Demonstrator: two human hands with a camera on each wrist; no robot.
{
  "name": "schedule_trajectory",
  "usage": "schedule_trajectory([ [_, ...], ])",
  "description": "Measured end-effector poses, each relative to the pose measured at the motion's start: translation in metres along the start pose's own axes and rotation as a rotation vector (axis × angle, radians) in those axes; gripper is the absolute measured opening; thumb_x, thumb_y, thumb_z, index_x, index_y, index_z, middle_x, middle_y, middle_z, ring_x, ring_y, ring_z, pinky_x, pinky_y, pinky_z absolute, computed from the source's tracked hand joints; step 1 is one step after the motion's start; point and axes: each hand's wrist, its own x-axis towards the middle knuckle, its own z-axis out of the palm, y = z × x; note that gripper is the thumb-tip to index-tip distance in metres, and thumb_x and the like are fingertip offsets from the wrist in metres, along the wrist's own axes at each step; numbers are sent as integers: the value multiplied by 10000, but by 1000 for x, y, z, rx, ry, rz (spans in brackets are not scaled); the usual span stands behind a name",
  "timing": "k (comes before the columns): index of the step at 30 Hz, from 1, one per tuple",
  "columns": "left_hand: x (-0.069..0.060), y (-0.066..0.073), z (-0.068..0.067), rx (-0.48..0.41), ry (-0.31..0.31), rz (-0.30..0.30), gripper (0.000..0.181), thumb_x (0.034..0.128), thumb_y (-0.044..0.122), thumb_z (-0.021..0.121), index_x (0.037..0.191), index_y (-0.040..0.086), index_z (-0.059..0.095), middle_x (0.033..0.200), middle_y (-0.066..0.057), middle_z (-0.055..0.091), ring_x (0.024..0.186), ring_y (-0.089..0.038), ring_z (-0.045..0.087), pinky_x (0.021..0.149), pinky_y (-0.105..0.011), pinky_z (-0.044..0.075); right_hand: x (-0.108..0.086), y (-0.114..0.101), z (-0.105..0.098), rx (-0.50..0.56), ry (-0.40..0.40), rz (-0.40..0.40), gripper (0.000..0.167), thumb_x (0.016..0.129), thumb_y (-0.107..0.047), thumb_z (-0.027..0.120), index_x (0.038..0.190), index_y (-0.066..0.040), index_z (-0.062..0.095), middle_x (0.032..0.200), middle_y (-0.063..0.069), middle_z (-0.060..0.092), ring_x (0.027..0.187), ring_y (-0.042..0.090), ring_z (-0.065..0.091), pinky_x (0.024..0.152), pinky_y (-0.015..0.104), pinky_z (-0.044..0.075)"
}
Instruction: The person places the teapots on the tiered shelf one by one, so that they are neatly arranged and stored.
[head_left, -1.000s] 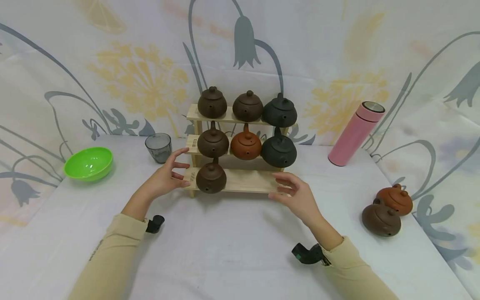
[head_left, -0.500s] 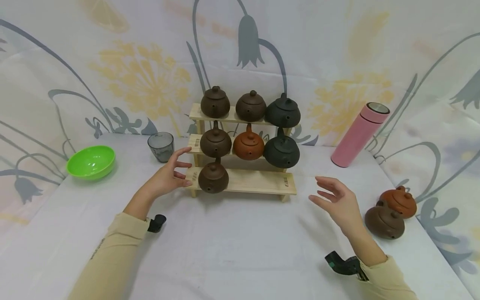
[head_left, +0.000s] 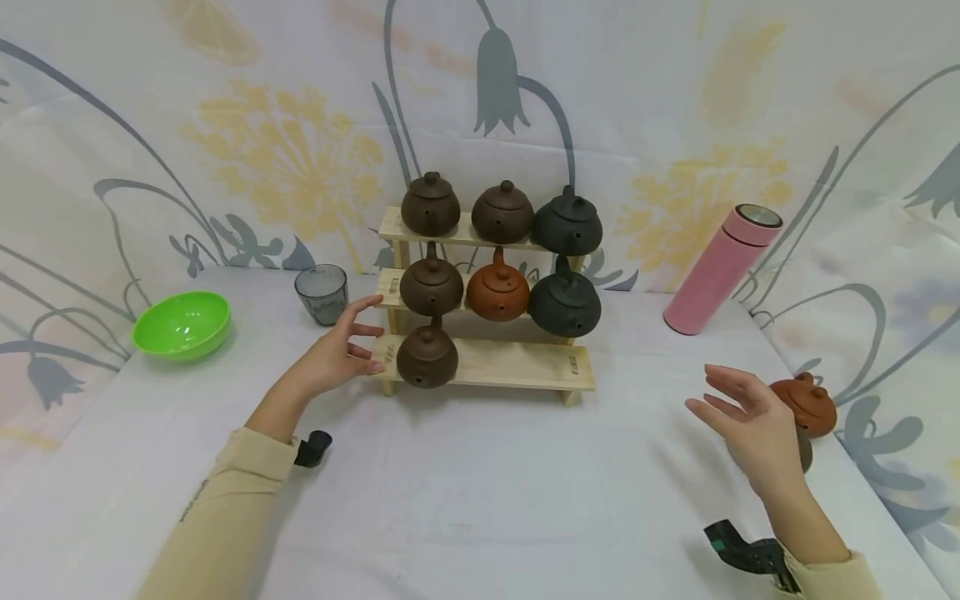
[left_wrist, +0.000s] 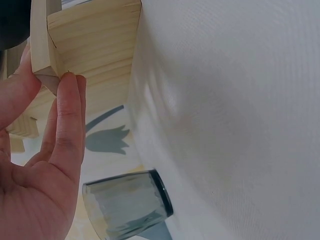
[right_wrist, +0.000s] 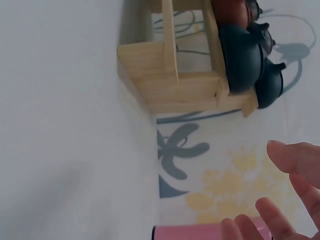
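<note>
A three-tier wooden rack (head_left: pixel 510 363) holds several small clay teapots. My left hand (head_left: pixel 321 360) grips the rack's left end; in the left wrist view its thumb and fingers (left_wrist: pixel 69 115) close on the end of a board (left_wrist: pixel 42 37). Alone on the bottom tier, at its left, sits a brown teapot (head_left: pixel 427 358). My right hand (head_left: pixel 757 429) hangs over the table at the right, fingers loosely bent and holding nothing. Just beyond it are a reddish-orange teapot (head_left: pixel 813 406) and a brown teapot (head_left: pixel 806 452), the latter mostly hidden by the hand.
Left of the rack stand a grey glass (head_left: pixel 322 295) and a green bowl (head_left: pixel 182 327). A pink thermos flask (head_left: pixel 712 275) stands to its right. Behind everything hangs a floral cloth (head_left: pixel 300 125). White cloth covers the table (head_left: pixel 480 500).
My right hand has left the rack's right end and moved right, now partly covering the pair of teapots there. The left hand has stayed at the rack.
</note>
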Motion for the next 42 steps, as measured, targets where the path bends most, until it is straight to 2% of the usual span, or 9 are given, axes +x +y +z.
schedule_trajectory([
  [8, -1, 1, 0, -2, -2, -1, 912, 803, -38, 695, 1476, 210, 131, 1298, -277, 460, 922, -366, 570, 783, -418, 465, 7, 52, -37, 3, 98, 55, 528, 768, -72, 765, 1258, -134, 578, 1165, -96, 563, 949, -26, 584, 711, 115, 457],
  [11, -1, 0, 0, 2, -1, -3, 913, 802, -40, 694, 1476, 210, 131, 1296, -278, 461, 921, -365, 571, 784, -419, 466, 9, 70, -50, 101, 127, 49, 547, 742, -12, 772, 1249, -99, 586, 1182, -57, 565, 968, 9, 597, 720, 117, 455],
  [21, -1, 2, 0, -7, -6, -10, 922, 803, -44, 693, 1479, 212, 120, 1303, -287, 448, 915, -363, 573, 769, -408, 471, -15, 29, -61, 91, 228, 174, 397, 765, -28, 757, 1116, -167, 635, 1037, -166, 531, 815, -93, 559, 648, 51, 417],
  [26, -1, 1, 0, -10, -6, -12, 922, 803, -50, 690, 1479, 213, 120, 1304, -285, 446, 917, -362, 570, 767, -402, 471, -16, 32, -65, -38, 307, 249, 374, 775, -69, 757, 1113, -182, 643, 1024, -192, 494, 828, -66, 508, 637, 45, 412],
  [29, 0, 0, 0, -6, -7, -20, 921, 805, -51, 687, 1479, 222, 121, 1308, -279, 445, 923, -361, 567, 771, -403, 469, -12, 52, -74, -161, 272, 309, 448, 806, -186, 744, 1227, -217, 591, 1180, -147, 471, 1000, 10, 498, 870, 219, 436],
  [34, 2, -1, 1, 7, -9, -30, 917, 808, -49, 684, 1478, 234, 125, 1315, -267, 445, 934, -360, 563, 783, -412, 467, 1, 90, -95, -139, 112, 394, 581, 784, -305, 758, 1313, -275, 519, 1255, -147, 407, 1077, 53, 444, 875, 221, 424],
  [36, 2, -1, 1, 9, -9, -27, 915, 809, -44, 686, 1478, 228, 125, 1314, -270, 445, 932, -362, 564, 785, -416, 467, 3, 89, -96, -140, 38, 434, 564, 793, -331, 746, 1304, -318, 505, 1342, -52, 360, 1129, 153, 410, 802, 191, 432],
  [40, 2, -2, 0, 9, -5, -12, 915, 805, -38, 693, 1477, 212, 125, 1303, -284, 450, 921, -364, 569, 782, -422, 467, 3, 71, -88, -232, -97, 470, 547, 844, -390, 678, 1325, -389, 416, 1512, 212, -13, 1267, 461, 168, 878, 381, 429],
  [42, 1, -1, 0, 7, -4, -8, 915, 804, -37, 695, 1477, 210, 125, 1300, -286, 452, 919, -366, 570, 783, -424, 465, 2, 66, -85, -238, -150, 459, 554, 859, -364, 670, 1332, -389, 383, 1488, 286, -56, 1264, 498, 140, 785, 321, 458],
])
